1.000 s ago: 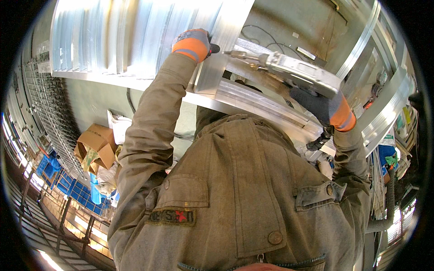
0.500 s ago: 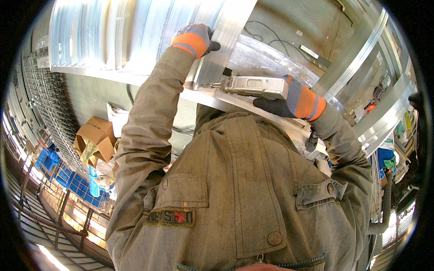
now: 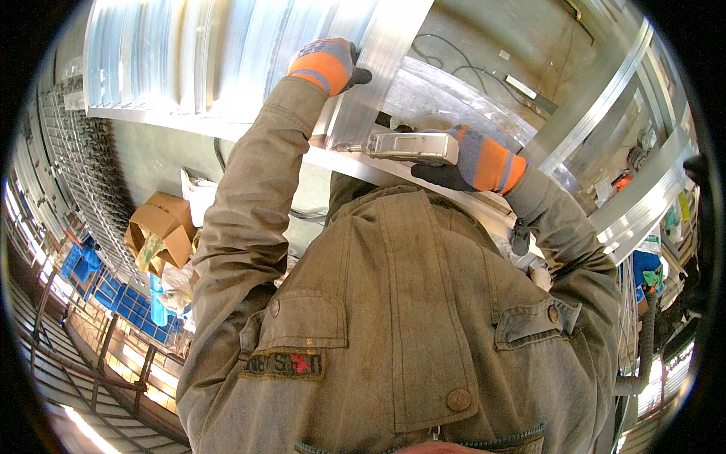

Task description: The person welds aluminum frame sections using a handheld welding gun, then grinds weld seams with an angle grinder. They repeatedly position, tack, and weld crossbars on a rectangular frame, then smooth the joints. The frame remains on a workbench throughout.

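Note:
My left hand (image 3: 327, 66), in an orange and grey work glove, lies with curled fingers over the edge of a long aluminium profile (image 3: 387, 47). Beside it a row of similar shiny profiles (image 3: 227, 53) lies side by side. My right hand (image 3: 478, 160), gloved the same way, is wrapped around a silver power drill (image 3: 414, 145). The drill lies level and points left, its thin bit close to the near end of the profile under my left hand. Whether the tip touches the metal I cannot tell. The drill's grip is hidden by my fingers.
More metal profiles (image 3: 605, 94) slant across the right side. A dark cable (image 3: 473, 69) lies on the floor beyond. At the left stand an open cardboard box (image 3: 160, 223) and blue crates (image 3: 125, 295), near a rack of stacked metal pieces (image 3: 82, 166).
My right hand has moved left with the drill, bringing the bit further over the profile's near end. My left hand has stayed almost in place.

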A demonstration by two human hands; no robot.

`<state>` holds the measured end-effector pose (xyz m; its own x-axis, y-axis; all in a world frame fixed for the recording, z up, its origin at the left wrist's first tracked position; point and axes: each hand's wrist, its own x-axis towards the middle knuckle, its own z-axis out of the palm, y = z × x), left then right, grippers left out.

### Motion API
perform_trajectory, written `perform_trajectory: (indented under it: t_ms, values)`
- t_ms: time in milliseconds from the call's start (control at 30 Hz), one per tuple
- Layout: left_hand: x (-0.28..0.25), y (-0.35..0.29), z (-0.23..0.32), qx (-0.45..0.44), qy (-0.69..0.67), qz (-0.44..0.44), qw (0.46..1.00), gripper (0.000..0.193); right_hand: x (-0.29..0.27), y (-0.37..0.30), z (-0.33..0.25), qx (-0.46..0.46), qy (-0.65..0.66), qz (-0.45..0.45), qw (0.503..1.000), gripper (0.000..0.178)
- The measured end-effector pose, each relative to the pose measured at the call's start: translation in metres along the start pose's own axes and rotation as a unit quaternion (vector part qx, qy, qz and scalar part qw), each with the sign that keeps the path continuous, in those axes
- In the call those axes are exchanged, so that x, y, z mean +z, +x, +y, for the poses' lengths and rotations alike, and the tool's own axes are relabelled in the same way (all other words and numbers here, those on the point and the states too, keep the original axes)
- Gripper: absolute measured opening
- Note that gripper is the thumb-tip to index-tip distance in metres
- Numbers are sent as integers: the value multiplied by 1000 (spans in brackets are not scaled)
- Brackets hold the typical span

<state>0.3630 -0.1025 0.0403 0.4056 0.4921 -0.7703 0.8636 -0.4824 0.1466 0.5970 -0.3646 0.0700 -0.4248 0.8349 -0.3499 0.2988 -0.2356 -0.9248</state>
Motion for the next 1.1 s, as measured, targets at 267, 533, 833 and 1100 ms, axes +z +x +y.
perform_trajectory:
  t_ms: [267, 533, 833, 1100]
  values:
    - [9, 6, -4, -8, 12, 11, 1000, 60, -16, 4, -38, 97, -138, -51, 984, 56]
    - [9, 10, -7, -2, 4, -9, 1000, 57, 4, 4, 0, -31, -94, 2, 995, 50]
    - [-1, 4, -1, -15, -23, -16, 999, 60, 1, 7, -7, -1, -103, -24, 994, 49]
    - [3, 2, -5, 11, -48, 1, 999, 58, 0, 0, 11, 20, -136, -24, 990, 49]
